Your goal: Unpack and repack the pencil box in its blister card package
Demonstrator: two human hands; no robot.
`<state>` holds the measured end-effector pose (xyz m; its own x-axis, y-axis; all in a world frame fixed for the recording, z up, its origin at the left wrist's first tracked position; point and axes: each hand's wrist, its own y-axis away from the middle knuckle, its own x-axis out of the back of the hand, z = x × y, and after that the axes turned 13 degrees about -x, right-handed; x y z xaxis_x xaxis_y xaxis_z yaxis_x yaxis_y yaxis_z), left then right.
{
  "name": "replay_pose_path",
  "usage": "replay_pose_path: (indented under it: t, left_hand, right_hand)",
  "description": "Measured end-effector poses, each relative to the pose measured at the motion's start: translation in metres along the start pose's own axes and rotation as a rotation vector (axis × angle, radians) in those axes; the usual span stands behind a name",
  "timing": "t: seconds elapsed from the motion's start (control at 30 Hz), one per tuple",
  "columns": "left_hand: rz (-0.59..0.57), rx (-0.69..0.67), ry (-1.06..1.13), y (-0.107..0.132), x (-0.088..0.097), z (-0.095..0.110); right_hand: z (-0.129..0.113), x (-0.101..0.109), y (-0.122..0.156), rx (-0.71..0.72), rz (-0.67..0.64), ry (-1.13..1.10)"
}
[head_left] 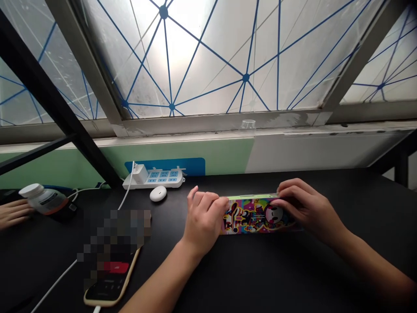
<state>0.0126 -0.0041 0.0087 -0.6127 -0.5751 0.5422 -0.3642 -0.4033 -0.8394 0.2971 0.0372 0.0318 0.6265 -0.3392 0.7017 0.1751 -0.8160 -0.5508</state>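
Left grip (203,219), right grip (304,208) closed on a cartoon pencil box (257,216) — power strip (153,179) behind

Nothing clearly legible. Label on white-capped bottle (45,202): print too small to read. Phone (109,278): screen partly pixelated, red button shape, no readable text. Colourful printed box (257,216): cartoon art, sign resembling a musical note, no readable lettering.

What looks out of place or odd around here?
The white-capped bottle at the far left lies tilted over on its side rather than standing upright, beside another person's hand. A clear plastic container also sits alone up on the window ledge, away from everything on the desk.
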Motion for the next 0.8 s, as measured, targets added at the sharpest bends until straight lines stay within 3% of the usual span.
replay_pose_path:
  t: [0.27,0.57,0.67,0.8]
  left_hand:
    - [0.079,-0.004,0.024,0.000,-0.001,0.002]
    - [-0.084,-0.108,0.004,0.005,0.001,-0.008]
    - [-0.179,-0.183,0.005,0.006,-0.001,-0.013]
    - [-0.320,-0.280,0.027,0.003,0.000,-0.012]
  right_hand:
    - [0.000,0.000,0.007,0.080,0.098,-0.003]
    - [-0.007,-0.004,0.013,0.019,-0.092,0.097]
    - [-0.004,-0.008,0.015,0.037,-0.199,0.105]
    - [0.000,-0.013,0.013,0.048,-0.224,0.049]
